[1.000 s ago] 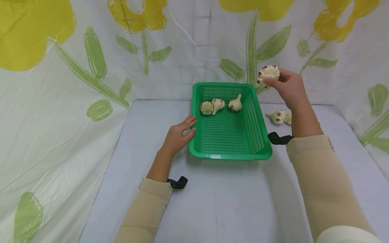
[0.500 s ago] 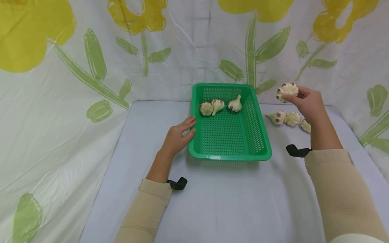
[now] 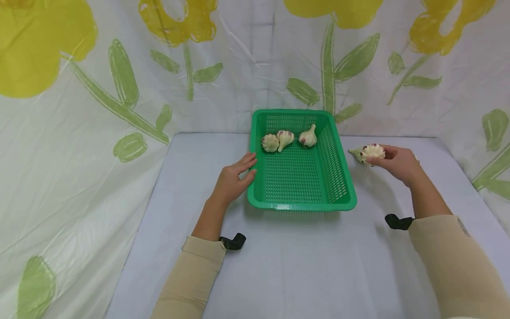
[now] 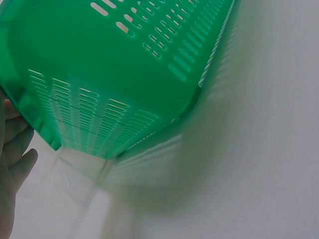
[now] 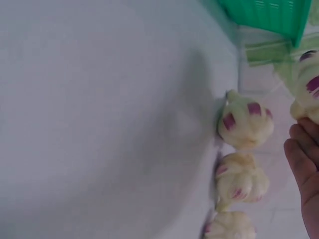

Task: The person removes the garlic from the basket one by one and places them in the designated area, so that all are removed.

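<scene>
My right hand (image 3: 400,165) pinches a cream garlic bulb (image 3: 373,153) with purple patches, right of the green basket (image 3: 303,207). Its thumb is on the near side. The held bulb (image 5: 310,92) shows at the edge of the right wrist view, above the fingers. Close behind it, a garlic bulb (image 3: 354,153) on the table is partly covered; that view shows a row of bulbs (image 5: 241,179) there. My left hand (image 3: 233,178) rests its extended fingers against the basket's left rim. In the left wrist view, fingers (image 4: 17,149) touch the rim from outside.
Inside the basket, at its far end, lie three garlic bulbs (image 3: 307,137). The white-covered table (image 3: 295,266) runs back to a hanging flowered sheet (image 3: 235,66). A black wrist camera (image 3: 398,222) sits on the right wrist, another (image 3: 234,241) on the left.
Holding the garlic bulb, my right hand has moved rightward from beside the basket's far corner, then down toward the bulbs on the table. The left hand and basket stay put.
</scene>
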### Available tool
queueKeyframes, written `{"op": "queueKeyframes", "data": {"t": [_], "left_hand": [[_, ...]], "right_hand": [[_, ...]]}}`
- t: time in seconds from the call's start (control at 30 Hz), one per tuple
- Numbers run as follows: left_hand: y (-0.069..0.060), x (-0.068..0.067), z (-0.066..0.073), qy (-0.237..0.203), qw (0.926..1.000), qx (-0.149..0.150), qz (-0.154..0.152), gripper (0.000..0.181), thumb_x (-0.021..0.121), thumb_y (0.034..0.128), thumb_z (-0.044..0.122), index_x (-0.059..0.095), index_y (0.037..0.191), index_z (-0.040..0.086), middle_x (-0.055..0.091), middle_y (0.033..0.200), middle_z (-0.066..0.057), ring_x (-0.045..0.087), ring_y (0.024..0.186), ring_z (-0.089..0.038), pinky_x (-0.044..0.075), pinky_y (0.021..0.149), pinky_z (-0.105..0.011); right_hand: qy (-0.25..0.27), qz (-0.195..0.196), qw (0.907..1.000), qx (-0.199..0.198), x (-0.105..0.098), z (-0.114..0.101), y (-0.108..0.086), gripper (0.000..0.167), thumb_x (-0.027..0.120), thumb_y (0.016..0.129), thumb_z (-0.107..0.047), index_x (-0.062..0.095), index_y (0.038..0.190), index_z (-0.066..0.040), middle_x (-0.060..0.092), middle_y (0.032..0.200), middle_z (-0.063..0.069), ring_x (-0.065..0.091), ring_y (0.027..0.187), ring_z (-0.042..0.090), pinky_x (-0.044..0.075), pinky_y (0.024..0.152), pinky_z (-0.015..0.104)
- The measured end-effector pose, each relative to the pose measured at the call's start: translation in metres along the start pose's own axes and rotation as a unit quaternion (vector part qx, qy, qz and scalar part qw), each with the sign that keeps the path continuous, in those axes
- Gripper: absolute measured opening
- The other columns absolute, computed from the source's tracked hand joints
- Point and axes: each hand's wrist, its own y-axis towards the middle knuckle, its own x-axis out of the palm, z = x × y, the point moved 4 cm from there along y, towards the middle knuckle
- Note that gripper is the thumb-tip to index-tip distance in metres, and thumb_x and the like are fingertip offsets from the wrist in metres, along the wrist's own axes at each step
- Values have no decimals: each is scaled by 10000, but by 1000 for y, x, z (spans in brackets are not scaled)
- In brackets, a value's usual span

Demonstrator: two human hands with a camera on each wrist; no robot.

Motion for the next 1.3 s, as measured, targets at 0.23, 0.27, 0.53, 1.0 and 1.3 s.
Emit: {"op": "queueKeyframes", "data": {"t": [0.23, 0.27, 0.53, 1.0, 1.3], "left_hand": [[-1, 0, -1, -9, 10000, 23, 5, 382, 615, 967, 187, 628, 1307, 14, 546, 1436, -26, 469, 1369, -144, 459, 1066, -382], [-1, 0, -1, -13, 10000, 35, 9, 381, 615, 967, 185, 629, 1303, 7, 547, 1435, -29, 470, 1369, -147, 460, 1064, -387], [-1, 1, -2, -6, 10000, 93, 26, 377, 617, 967, 176, 627, 1309, 18, 548, 1434, -34, 462, 1376, -153, 458, 1065, -387], [0, -1, 1, -10, 10000, 85, -8, 380, 622, 963, 172, 627, 1304, 6, 552, 1428, -49, 464, 1375, -159, 457, 1067, -378], [0, 0, 0, 30, 9999, 136, 34, 375, 629, 957, 165, 634, 1293, -2, 561, 1418, -58, 477, 1366, -176, 461, 1062, -396]], "right_hand": [[-561, -334, 9979, -4, 7, 17, -4, 1011, 625, 814, -701, 402, 1453, 51, 516, 1325, 319, 474, 1152, 407, 491, 820, 477], [-646, -354, 9973, -17, 8, 19, -4, 1020, 628, 810, -704, 401, 1454, 53, 520, 1324, 323, 480, 1149, 410, 500, 822, 489], [-1193, -530, 9913, -160, 13, 28, -7, 1034, 632, 801, -714, 421, 1428, 81, 519, 1302, 367, 525, 1090, 444, 518, 802, 557], [-1384, -782, 9873, -32, 17, 38, -7, 1048, 651, 783, -717, 372, 1487, 8, 402, 1438, 362, 417, 1251, 515, 396, 964, 702], [-1336, -680, 9886, -150, 16, 38, -5, 935, 718, 848, -519, 304, 1532, -32, 298, 1485, 391, 273, 1339, 596, 279, 1025, 745]]}}
